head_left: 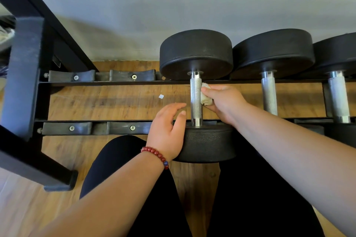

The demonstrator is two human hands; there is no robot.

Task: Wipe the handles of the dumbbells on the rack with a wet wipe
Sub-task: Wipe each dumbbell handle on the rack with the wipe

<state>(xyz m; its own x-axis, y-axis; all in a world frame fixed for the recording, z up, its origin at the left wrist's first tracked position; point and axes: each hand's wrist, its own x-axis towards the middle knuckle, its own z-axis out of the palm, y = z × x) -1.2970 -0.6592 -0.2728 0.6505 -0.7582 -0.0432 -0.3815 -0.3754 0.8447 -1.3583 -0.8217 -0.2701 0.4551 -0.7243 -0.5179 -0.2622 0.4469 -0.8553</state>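
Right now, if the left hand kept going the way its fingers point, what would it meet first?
Most likely the handle of the leftmost dumbbell; the left hand is just short of its left side. Depth is unclear, so it could pass in front.

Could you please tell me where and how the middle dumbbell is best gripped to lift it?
Grip the middle dumbbell by its knurled handle, coming from above: the handle lies bare between the rails with open space beneath, while the round head looks too wide to grasp.
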